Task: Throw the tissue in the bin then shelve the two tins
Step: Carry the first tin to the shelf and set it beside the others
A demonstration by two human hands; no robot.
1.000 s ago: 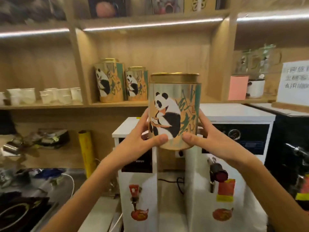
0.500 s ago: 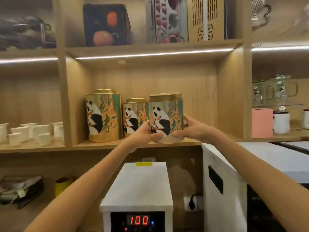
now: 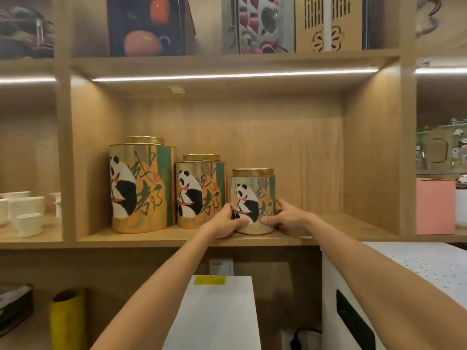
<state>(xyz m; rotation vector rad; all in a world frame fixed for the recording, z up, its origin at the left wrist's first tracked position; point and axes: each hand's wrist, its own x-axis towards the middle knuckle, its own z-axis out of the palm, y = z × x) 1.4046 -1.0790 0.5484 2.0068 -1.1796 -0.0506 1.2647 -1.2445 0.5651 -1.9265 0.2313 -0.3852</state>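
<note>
A small gold tin (image 3: 255,188) with a panda picture stands upright on the wooden shelf (image 3: 341,229), to the right of a medium panda tin (image 3: 201,193) and a large panda tin (image 3: 141,184). My left hand (image 3: 225,222) wraps the small tin's lower left side. My right hand (image 3: 288,219) holds its lower right side. Both hands touch the tin near its base. No tissue or bin is in view.
White cups (image 3: 24,210) fill the shelf bay to the left. A pink box (image 3: 435,207) stands in the bay to the right. Below are a white machine top (image 3: 217,311), a larger white appliance (image 3: 394,286) and a yellow roll (image 3: 67,319).
Both hands carried the small tin up from in front of me and forward onto the shelf, where it now stands right of the medium tin. The camera moved closer to the shelf.
</note>
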